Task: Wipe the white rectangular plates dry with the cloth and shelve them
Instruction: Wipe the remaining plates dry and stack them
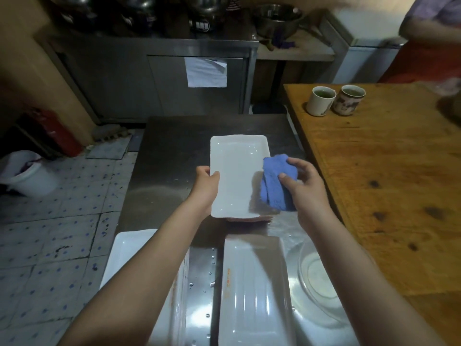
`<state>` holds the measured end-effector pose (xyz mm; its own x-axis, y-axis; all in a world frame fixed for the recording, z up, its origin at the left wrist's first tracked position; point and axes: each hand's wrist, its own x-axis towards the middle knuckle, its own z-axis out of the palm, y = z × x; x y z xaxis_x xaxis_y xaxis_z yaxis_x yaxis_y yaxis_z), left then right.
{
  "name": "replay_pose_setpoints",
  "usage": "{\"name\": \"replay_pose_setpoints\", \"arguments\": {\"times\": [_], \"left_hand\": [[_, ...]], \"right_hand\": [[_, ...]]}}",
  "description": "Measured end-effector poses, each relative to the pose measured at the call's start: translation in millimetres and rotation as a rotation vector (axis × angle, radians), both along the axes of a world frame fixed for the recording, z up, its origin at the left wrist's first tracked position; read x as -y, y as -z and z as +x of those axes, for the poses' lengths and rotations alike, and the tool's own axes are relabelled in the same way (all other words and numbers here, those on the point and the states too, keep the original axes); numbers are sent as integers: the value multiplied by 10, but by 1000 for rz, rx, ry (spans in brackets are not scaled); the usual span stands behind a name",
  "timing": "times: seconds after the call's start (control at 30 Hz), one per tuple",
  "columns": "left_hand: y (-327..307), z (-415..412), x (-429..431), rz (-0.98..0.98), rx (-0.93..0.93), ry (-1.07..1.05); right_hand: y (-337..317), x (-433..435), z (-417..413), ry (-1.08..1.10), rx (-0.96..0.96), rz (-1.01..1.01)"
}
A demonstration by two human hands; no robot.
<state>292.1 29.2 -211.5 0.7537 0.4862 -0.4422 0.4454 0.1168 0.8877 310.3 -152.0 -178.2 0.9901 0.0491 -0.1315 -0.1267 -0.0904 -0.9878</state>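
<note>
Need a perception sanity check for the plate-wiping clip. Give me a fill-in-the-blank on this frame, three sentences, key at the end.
1. The left hand grips the white plate by its ____ edge.
2. The right hand holds a ____ cloth at the plate's right edge.
3. ____ cups stand side by side on the wooden table.

Missing words: left; blue; two.
</note>
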Motion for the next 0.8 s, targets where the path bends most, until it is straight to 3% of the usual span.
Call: {"name": "replay_pose_setpoints", "arguments": {"times": [0.3,0.57,0.8], "left_hand": [[-249,-615,502,-103,50,1],[-489,-1157,1084,-219,110,-79],[-490,-1479,1361,-225,133,-172]], "right_hand": [[-244,264,-445,-123,73,-13],[-319,378,-891,-394,107,-258],[-347,618,-1157,-341,364,-689]]}}
